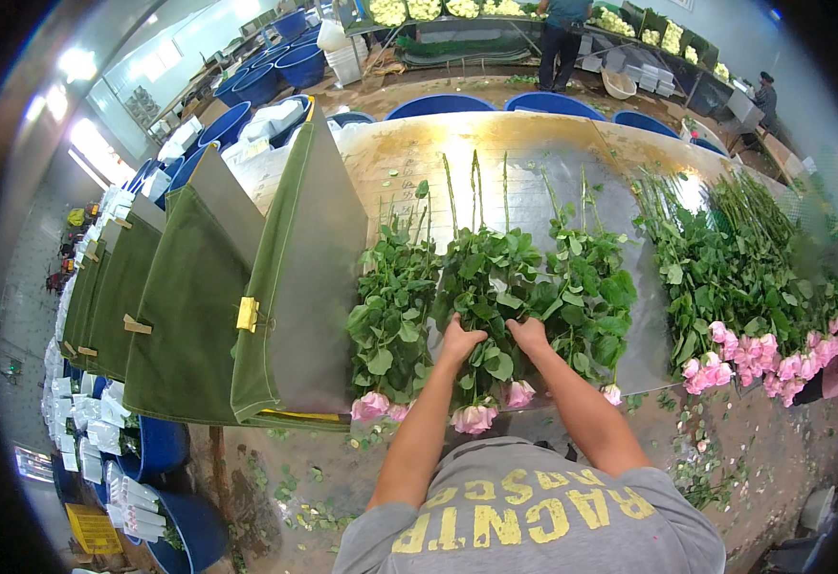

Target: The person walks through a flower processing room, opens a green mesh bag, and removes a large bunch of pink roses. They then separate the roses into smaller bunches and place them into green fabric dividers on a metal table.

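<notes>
Pink roses with long leafy stems lie on a metal-topped table (644, 330), blooms toward me and cut ends away. They form a left bunch (395, 306), a middle bunch (486, 263) and a right bunch (591, 287). My left hand (459, 342) grips the middle bunch at its left side, thumb over the leaves. On the opposite side of that bunch, my right hand (528, 337) has its fingers curled into the foliage. Leaves hide most fingertips of both hands. A pink bloom (474, 419) hangs at the table's near edge between my forearms.
Upright dividers covered in green cloth (275, 258) stand at the left, one with a yellow clip (247, 314). A large pile of roses (744, 277) lies at the right. Blue tubs (185, 531) line the left and far side. A person (562, 38) stands beyond the table.
</notes>
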`<state>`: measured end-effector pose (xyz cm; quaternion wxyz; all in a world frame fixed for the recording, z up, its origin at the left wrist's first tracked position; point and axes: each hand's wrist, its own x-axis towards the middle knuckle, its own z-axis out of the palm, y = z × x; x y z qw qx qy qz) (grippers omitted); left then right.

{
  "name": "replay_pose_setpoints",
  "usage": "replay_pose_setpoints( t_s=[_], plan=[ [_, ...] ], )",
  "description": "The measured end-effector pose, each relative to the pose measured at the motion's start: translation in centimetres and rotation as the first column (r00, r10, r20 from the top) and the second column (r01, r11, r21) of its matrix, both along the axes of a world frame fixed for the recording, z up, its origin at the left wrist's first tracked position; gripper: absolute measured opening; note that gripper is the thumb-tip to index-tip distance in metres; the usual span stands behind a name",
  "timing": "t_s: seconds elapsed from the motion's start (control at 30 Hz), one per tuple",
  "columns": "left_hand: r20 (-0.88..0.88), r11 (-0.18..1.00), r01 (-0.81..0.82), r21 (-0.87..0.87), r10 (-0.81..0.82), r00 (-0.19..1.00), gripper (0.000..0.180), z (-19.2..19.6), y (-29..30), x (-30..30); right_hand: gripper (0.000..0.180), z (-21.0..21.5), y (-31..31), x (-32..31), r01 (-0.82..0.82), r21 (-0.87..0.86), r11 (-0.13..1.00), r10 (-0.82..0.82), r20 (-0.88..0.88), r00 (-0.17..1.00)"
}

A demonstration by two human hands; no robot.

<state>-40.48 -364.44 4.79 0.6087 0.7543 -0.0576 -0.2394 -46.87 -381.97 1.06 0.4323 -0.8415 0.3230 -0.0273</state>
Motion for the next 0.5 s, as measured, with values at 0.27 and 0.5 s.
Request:
replay_pose_setpoints(
  t_s=[0.27, 0.5],
  plan=[
    [0.0, 0.998, 0.034, 0.046, -0.034, 0.999, 0.074, 0.0, 0.1, 0.2, 0.049, -1.6, 0.0, 0.1, 0.024, 0.05, 0.998, -0.028, 0.065, 0.998],
    [0.02, 0.996, 0.003, 0.091, -0.005, 1.0, 0.074, 1.4, 0.0, -0.4, 0.047, -1.8, 0.2, 0.1, 0.031, 0.02, 0.999, -0.033, 0.126, 0.991]
  ],
)
